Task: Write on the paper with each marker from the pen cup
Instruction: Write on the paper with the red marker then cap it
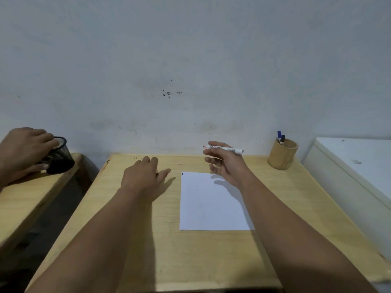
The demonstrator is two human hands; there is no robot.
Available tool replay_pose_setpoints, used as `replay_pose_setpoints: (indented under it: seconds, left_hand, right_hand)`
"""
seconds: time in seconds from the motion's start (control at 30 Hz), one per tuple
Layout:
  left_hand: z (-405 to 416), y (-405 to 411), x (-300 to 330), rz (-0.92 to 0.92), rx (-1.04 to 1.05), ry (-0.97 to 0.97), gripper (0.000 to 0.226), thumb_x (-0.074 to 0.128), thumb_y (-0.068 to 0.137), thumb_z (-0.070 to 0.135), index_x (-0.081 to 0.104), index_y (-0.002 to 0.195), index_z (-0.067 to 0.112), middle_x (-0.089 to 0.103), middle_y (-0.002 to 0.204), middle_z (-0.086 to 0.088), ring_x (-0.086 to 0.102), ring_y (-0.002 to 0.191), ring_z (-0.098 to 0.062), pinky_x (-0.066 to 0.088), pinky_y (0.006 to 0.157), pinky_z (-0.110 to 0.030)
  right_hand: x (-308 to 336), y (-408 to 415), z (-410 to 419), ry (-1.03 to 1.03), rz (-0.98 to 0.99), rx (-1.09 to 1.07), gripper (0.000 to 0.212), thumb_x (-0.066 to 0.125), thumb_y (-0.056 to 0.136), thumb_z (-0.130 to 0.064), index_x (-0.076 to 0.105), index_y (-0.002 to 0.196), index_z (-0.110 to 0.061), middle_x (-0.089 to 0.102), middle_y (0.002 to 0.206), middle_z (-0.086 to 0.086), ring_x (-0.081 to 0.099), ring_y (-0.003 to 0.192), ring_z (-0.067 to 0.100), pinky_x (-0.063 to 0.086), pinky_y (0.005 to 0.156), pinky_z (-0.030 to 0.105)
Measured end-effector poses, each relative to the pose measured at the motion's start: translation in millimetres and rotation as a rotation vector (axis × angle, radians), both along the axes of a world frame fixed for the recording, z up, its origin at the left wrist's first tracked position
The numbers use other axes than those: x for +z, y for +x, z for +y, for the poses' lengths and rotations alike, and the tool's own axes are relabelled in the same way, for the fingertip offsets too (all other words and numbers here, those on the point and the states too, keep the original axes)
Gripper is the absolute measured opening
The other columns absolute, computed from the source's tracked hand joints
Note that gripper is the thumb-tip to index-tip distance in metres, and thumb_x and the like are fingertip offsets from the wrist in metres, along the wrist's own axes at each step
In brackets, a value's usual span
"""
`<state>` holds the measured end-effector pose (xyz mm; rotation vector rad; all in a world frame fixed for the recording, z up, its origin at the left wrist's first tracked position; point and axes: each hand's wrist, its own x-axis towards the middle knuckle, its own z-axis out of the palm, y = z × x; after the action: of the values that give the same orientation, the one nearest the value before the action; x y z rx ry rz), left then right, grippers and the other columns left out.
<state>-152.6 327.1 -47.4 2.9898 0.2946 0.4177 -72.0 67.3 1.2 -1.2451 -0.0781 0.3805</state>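
A white sheet of paper lies on the wooden table, with a small dark mark at its top left corner. My right hand hovers above the paper's far edge, shut on a white marker whose uncapped red tip points left. My left hand rests palm down on the table, left of the paper, thumb spread; a small dark spot shows at its fingers, too small to tell. A round wooden pen cup stands at the far right corner, holding a blue marker and a black marker.
Another person's hand grips a black mesh cup on a second wooden table to the left, across a dark gap. A white cabinet adjoins the right side. A wall stands right behind the table.
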Motion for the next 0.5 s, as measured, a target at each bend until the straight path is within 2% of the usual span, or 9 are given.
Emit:
replay_pose_setpoints:
  seconds: [0.07,0.17,0.27,0.37,0.43,0.5]
  left_hand:
    - [-2,-10,-1,-0.075,-0.091,-0.014,0.074,0.025,0.079,0.084,0.057,0.109,0.024,0.058,0.105,0.007,0.057,0.101,-0.022,0.046,0.072,-0.036]
    - [-6,-27,-8,-0.054,-0.233,0.051,0.07,0.035,0.08,0.085,0.061,0.109,0.027,0.061,0.105,0.008,0.058,0.1,-0.022,0.044,0.081,-0.037]
    - [-17,-48,-12,-0.008,-0.334,0.046,0.078,0.045,0.076,0.09,0.063,0.12,0.027,0.062,0.114,0.009,0.054,0.104,-0.018,0.044,0.084,-0.036]
    - [-28,-62,-11,0.046,-0.399,0.018,0.094,0.047,0.073,0.094,0.056,0.139,0.028,0.057,0.134,0.009,0.05,0.12,-0.017,0.047,0.095,-0.038]
    - [-30,-64,-14,0.124,-0.406,0.014,0.103,0.046,0.073,0.095,0.044,0.153,0.03,0.046,0.155,0.006,0.041,0.139,-0.019,0.042,0.108,-0.042]
    - [-32,-66,-21,0.191,-0.395,-0.018,0.108,0.045,0.072,0.097,0.03,0.16,0.037,0.026,0.17,0.005,0.02,0.156,-0.021,0.03,0.121,-0.047]
  right_hand:
    - [2,-4,3,-0.078,-0.027,-0.05,0.014,0.074,0.101,-0.029,0.076,0.11,-0.019,0.078,0.087,0.003,0.07,0.067,0.015,0.052,0.059,0.026]
    - [1,-11,9,-0.195,-0.066,-0.12,0.027,0.066,0.104,-0.045,0.078,0.102,-0.02,0.076,0.074,-0.001,0.066,0.059,0.012,0.05,0.058,0.026]
    - [0,-21,16,-0.228,-0.081,-0.121,0.02,0.065,0.103,-0.034,0.079,0.098,-0.021,0.077,0.077,0.002,0.065,0.058,0.013,0.048,0.059,0.026]
    - [-4,-25,25,-0.275,-0.085,-0.096,0.021,0.067,0.1,-0.027,0.08,0.107,-0.011,0.078,0.08,0.003,0.067,0.056,0.012,0.049,0.06,0.024]
    - [-11,-23,31,-0.313,-0.098,-0.101,0.024,0.07,0.099,-0.028,0.08,0.105,-0.008,0.077,0.078,0.004,0.066,0.058,0.013,0.05,0.059,0.023]
    - [-19,-20,36,-0.334,-0.119,-0.103,0.022,0.071,0.101,-0.032,0.079,0.093,-0.012,0.073,0.075,0.004,0.065,0.055,0.012,0.049,0.054,0.021]
